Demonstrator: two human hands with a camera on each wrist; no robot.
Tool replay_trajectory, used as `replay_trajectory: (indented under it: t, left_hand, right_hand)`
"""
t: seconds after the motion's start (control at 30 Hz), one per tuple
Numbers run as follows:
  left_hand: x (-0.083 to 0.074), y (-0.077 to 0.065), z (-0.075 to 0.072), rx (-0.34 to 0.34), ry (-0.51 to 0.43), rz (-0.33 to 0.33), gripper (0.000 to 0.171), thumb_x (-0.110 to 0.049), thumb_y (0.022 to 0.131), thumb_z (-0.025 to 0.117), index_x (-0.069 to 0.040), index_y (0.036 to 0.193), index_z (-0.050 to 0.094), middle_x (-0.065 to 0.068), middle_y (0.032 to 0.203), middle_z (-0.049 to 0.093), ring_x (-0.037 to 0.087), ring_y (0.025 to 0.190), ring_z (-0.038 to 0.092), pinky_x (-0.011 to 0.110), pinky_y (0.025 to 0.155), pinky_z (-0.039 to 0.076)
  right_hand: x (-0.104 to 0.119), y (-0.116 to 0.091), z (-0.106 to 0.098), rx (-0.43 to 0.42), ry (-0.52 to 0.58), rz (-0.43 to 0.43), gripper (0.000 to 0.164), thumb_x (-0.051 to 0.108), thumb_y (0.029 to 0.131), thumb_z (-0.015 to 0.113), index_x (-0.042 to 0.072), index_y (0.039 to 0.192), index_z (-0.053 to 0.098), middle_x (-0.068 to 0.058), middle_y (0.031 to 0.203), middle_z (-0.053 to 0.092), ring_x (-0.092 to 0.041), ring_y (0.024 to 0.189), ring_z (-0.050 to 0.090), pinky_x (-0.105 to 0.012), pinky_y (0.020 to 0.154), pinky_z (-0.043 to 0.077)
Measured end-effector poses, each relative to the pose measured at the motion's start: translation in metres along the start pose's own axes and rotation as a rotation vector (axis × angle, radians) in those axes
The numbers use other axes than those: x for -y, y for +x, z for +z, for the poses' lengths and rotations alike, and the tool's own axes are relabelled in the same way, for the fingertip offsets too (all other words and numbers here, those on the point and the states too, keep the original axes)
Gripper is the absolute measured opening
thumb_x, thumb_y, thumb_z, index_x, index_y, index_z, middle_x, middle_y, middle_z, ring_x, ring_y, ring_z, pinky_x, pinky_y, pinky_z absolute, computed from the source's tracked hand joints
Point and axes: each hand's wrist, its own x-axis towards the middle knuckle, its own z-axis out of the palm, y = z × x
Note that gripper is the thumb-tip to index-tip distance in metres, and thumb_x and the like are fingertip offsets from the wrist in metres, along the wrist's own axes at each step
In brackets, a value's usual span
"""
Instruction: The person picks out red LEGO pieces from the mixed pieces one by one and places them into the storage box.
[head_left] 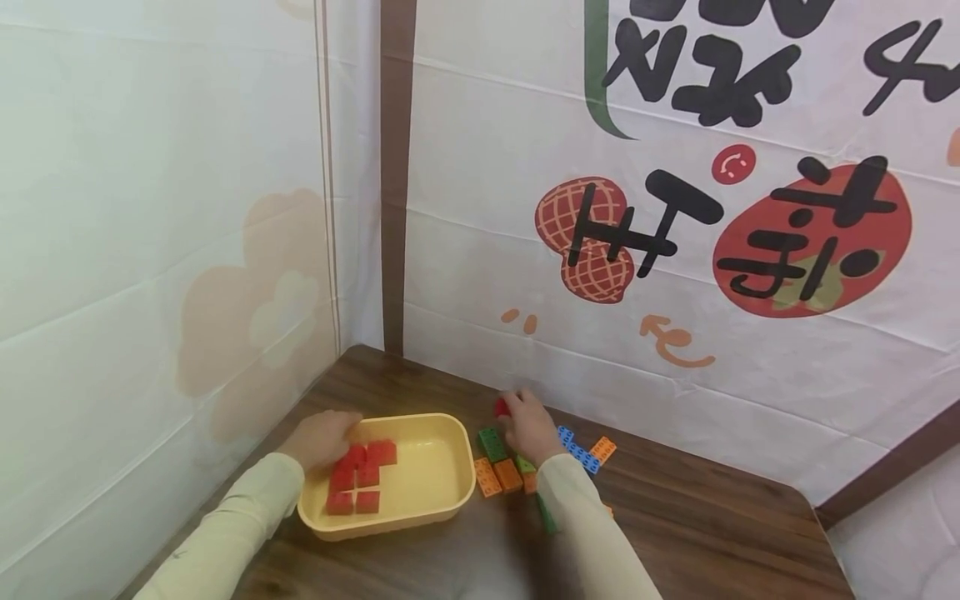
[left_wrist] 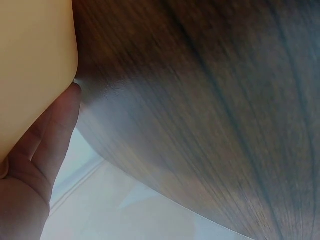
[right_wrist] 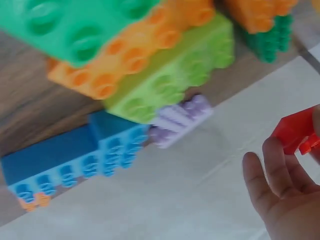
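Observation:
A yellow plastic tray [head_left: 431, 467] stands on the table with several red toy bricks [head_left: 367, 475] in its left part. My left hand [head_left: 326, 437] holds the tray by its left side; in the left wrist view the fingers [left_wrist: 57, 130] lie along the outside of its wall. Beyond the tray's right end, my right hand [head_left: 528, 425] pinches a red brick [right_wrist: 295, 129], seen clear of the other bricks in the right wrist view. Below that hand lie a green brick [head_left: 491, 443], orange bricks [head_left: 507, 475] and a lime green brick [right_wrist: 175, 80].
Blue bricks [head_left: 579, 452] and an orange brick [head_left: 603, 451] lie right of the right hand, and a lilac brick [right_wrist: 182, 120] sits behind the lime one. The brown wooden table [head_left: 697, 533] meets printed white cloth walls [head_left: 480, 275] at the back and left.

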Motion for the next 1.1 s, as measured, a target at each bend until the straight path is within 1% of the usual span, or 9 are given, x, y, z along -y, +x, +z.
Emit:
replay_trajectory:
  t: [0.3, 0.43, 0.53, 0.7, 0.87, 0.93, 1.03, 1.1]
  left_hand:
    - [0.002, -0.003, -0.002, -0.004, 0.000, -0.002, 0.046, -0.004, 0.086, 0.065, 0.004, 0.132, 0.062, 0.025, 0.126, 0.064, 0.046, 0.120, 0.057, 0.062, 0.103, 0.042]
    - [0.005, -0.002, 0.000, -0.015, 0.009, 0.017, 0.046, -0.004, 0.085, 0.064, 0.004, 0.130, 0.062, 0.025, 0.124, 0.065, 0.046, 0.119, 0.058, 0.062, 0.102, 0.043]
    - [0.007, 0.000, 0.002, -0.026, 0.012, 0.035, 0.046, -0.004, 0.084, 0.064, 0.004, 0.129, 0.063, 0.024, 0.123, 0.065, 0.046, 0.117, 0.058, 0.062, 0.101, 0.043]
    - [0.007, 0.002, 0.003, -0.029, 0.014, 0.036, 0.045, -0.005, 0.084, 0.065, 0.002, 0.129, 0.064, 0.023, 0.122, 0.066, 0.044, 0.116, 0.060, 0.061, 0.101, 0.044]
    - [0.006, 0.001, 0.003, -0.037, 0.015, 0.042, 0.043, -0.006, 0.085, 0.066, 0.001, 0.128, 0.065, 0.021, 0.120, 0.068, 0.043, 0.115, 0.061, 0.060, 0.100, 0.045]
    - [0.007, 0.002, 0.004, -0.037, 0.006, 0.036, 0.044, -0.006, 0.085, 0.066, 0.001, 0.129, 0.065, 0.020, 0.120, 0.068, 0.043, 0.115, 0.061, 0.060, 0.101, 0.045]
    - [0.008, 0.004, 0.005, -0.035, -0.006, 0.026, 0.045, -0.005, 0.085, 0.066, 0.001, 0.130, 0.065, 0.020, 0.121, 0.067, 0.043, 0.116, 0.060, 0.060, 0.101, 0.044]
    - [0.009, 0.005, 0.006, -0.035, -0.008, 0.029, 0.046, -0.004, 0.084, 0.067, 0.001, 0.130, 0.065, 0.020, 0.121, 0.068, 0.043, 0.115, 0.061, 0.060, 0.101, 0.045]
  right_hand:
    - [0.032, 0.003, -0.011, -0.004, -0.006, -0.129, 0.046, 0.019, 0.096, 0.070, 0.017, 0.141, 0.059, -0.003, 0.106, 0.054, -0.017, 0.091, 0.054, -0.031, 0.083, 0.056]
    - [0.044, 0.004, -0.013, -0.003, -0.032, -0.179, 0.048, 0.017, 0.096, 0.070, 0.017, 0.142, 0.058, -0.002, 0.104, 0.052, -0.015, 0.089, 0.053, -0.029, 0.082, 0.055]
    - [0.051, 0.004, -0.014, 0.010, -0.052, -0.195, 0.048, 0.017, 0.095, 0.071, 0.017, 0.142, 0.058, -0.003, 0.106, 0.052, -0.016, 0.091, 0.055, -0.030, 0.084, 0.056]
    - [0.061, 0.007, -0.007, 0.030, -0.059, -0.225, 0.045, 0.020, 0.096, 0.070, 0.018, 0.140, 0.059, -0.006, 0.112, 0.055, -0.018, 0.094, 0.058, -0.032, 0.086, 0.056]
    - [0.072, 0.011, 0.002, 0.070, -0.054, -0.268, 0.044, 0.020, 0.092, 0.075, 0.018, 0.135, 0.063, -0.002, 0.105, 0.056, -0.016, 0.089, 0.058, -0.030, 0.084, 0.056]
    - [0.076, 0.012, 0.006, 0.074, -0.067, -0.300, 0.043, 0.020, 0.091, 0.076, 0.018, 0.133, 0.064, -0.001, 0.101, 0.056, -0.015, 0.086, 0.057, -0.028, 0.081, 0.056]
    - [0.082, 0.013, 0.011, 0.088, -0.083, -0.339, 0.042, 0.020, 0.090, 0.077, 0.017, 0.131, 0.065, 0.000, 0.100, 0.057, -0.015, 0.085, 0.058, -0.028, 0.080, 0.056]
    - [0.086, 0.014, 0.015, 0.123, -0.093, -0.342, 0.041, 0.021, 0.091, 0.077, 0.017, 0.130, 0.065, -0.001, 0.101, 0.058, -0.015, 0.087, 0.059, -0.029, 0.081, 0.056]
